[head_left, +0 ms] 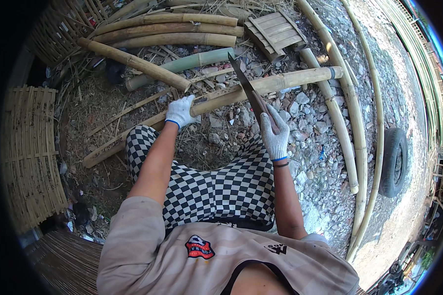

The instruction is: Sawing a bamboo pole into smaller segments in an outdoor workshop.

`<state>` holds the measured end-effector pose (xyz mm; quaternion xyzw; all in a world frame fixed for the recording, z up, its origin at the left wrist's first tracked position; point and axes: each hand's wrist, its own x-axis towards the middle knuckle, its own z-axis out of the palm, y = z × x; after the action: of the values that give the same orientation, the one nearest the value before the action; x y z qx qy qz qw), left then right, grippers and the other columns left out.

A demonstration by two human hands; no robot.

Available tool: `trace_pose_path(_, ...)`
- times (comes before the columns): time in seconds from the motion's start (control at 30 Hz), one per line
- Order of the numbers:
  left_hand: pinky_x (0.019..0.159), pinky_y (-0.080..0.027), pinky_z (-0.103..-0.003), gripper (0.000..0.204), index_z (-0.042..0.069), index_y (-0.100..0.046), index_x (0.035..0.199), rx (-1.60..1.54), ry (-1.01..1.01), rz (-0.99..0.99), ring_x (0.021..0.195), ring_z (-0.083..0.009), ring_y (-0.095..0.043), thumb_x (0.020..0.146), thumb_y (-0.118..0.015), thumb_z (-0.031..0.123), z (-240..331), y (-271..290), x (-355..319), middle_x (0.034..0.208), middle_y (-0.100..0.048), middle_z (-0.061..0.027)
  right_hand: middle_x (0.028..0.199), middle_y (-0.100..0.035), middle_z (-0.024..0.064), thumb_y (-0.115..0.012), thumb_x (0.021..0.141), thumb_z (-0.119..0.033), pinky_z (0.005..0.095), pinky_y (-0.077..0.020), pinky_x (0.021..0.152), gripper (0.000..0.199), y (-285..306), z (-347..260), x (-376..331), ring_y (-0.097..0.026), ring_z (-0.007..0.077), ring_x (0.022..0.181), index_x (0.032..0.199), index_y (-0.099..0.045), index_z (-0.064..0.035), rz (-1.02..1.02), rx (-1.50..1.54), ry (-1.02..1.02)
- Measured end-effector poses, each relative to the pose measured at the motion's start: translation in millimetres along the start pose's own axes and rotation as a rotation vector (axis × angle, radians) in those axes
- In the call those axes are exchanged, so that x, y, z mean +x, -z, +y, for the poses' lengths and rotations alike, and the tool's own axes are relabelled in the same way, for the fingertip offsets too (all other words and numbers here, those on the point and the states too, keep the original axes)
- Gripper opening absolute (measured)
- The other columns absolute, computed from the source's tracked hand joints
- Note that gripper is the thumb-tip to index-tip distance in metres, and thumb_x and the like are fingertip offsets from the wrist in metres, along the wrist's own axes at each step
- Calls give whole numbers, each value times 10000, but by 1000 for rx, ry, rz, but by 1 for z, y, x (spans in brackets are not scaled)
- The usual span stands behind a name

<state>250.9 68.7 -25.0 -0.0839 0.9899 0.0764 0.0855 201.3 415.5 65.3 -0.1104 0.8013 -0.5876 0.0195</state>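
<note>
A long bamboo pole [226,100] slants across in front of my knees, from lower left to upper right. My left hand [182,112], in a white knit glove with a blue cuff, is closed on the pole. My right hand [275,132], gloved the same way, grips the rear end of a hand saw [247,86]. Its dark, tapering blade crosses over the pole, the tip pointing up and away. The saw's handle is hidden by the glove, and I cannot tell whether its edge touches the bamboo.
Cut bamboo lengths [172,32] and a green bamboo piece [197,61] lie at the back left. A slatted bamboo piece [274,35] is behind the pole. Long poles [354,118] and a tire [394,162] lie right. A woven bamboo panel [32,152] is at left; rubble [305,118] covers the ground.
</note>
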Motion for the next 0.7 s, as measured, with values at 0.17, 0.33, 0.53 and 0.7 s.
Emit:
trace_pose_path(0.17, 910, -574, -466, 888, 128, -523, 1398, -1, -29, 33, 1073, -324, -699, 674, -879, 500, -3, -3, -1, 1223, -677, -138, 1289, -707, 173, -674, 1009, -170, 338, -477, 1069, 421, 8, -15, -21, -640, 202, 1195, 1361, -633, 57, -23, 115, -72)
trace_pose_path(0.33, 925, -572, -461, 910, 125, -520, 1419, 3, -16, 10, 1095, -322, -695, 676, -876, 512, -8, 1, -2, 1237, -676, -137, 1259, -716, 193, -683, 1000, -168, 352, -501, 1040, 424, 23, -26, -47, -664, 214, 1162, 1343, -636, 77, -49, -58, -61)
trace_pose_path(0.53, 945, -565, -459, 899, 125, -528, 1416, -13, -11, -9, 1118, -318, -687, 678, -875, 503, 3, 6, 1, 1259, -673, -135, 1165, -755, 203, -704, 989, -188, 361, -540, 969, 423, -3, -14, -26, -719, 239, 1089, 1330, -651, 57, 35, -26, 11)
trace_pose_path(0.7, 952, -562, -460, 882, 129, -523, 1409, -17, -19, 8, 1127, -316, -684, 681, -874, 484, -6, 1, -2, 1261, -670, -136, 1228, -735, 190, -685, 998, -161, 353, -518, 1011, 419, 27, -28, -46, -685, 216, 1142, 1346, -637, 68, -75, -102, -6)
